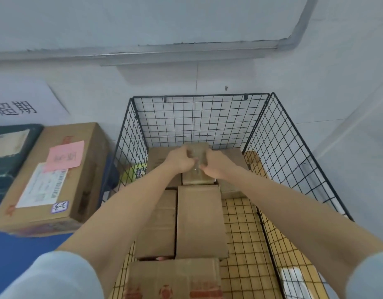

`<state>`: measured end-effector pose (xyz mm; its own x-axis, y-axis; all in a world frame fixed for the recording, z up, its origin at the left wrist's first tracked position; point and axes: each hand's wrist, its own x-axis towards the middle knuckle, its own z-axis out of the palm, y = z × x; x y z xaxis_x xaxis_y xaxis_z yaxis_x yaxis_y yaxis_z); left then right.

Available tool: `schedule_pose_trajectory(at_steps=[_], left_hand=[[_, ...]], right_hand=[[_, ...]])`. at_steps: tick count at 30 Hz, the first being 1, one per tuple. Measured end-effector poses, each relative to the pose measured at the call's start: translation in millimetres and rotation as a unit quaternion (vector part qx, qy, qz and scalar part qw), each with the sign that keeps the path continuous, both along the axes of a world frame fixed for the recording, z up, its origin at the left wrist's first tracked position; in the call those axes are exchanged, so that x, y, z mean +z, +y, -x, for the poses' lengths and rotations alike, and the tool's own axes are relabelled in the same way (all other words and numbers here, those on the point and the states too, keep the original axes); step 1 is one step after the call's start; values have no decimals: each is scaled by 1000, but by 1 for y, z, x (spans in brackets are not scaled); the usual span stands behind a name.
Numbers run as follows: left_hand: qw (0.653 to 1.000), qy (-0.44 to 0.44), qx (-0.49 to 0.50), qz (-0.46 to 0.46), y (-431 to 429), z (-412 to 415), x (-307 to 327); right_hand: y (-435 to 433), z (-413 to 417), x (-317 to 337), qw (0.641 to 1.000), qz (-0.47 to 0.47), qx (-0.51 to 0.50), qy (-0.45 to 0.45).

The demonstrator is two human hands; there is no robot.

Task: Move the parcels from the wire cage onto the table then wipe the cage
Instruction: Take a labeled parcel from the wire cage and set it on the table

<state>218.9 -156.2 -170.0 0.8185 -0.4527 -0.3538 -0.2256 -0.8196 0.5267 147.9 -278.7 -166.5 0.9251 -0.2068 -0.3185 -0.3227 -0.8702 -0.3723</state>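
**Wire cage** [199,117]: black grid panels, open at the top, with its back panel against a pale wall. The floor was wire mesh over a wood-coloured base, bare along the right side.

**Small parcel** [196,152]: a brown cardboard packet, glossy as if taped over, with its markings too blurred to read. It was in the cage towards the far edge, above the other parcels. Whether it was lifted clear of them could not be told.

**Left hand** [179,160]: fingers curled round the small parcel's left side, gripping it. The sleeve was light blue.

**Right hand** [214,167]: fingers curled round the small parcel's right side, gripping it, close to the left hand.

**Upright carton** [200,221]: plain brown, at the middle of the cage floor. It touched a **second carton** [158,225] on its left.

**Red-printed carton** [175,279]: at the cage's near edge.

More brown cartons lay under the held parcel by the back panel.

**Large box** [56,180]: outside the cage, just beside its left panel, on a **blue surface** [13,251]. It carried a **pink note** [65,156] and a white **shipping label** [43,184].

**Wall sign** [18,106]: white sheet with dark characters, above the large box.
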Motion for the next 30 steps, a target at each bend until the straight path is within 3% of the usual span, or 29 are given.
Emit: schedule_pose_trajectory(at_steps=[13,25,30], left_hand=[[961,121,176,175,2,26,46],[944,107,175,260,8,53,148],[921,102,168,335,14,78,190]], right_hand=[[8,17,20,989,-88,-50,-109],[7,42,107,976,-25,-38,-214],[13,78,168,959,-87,-22,-269]])
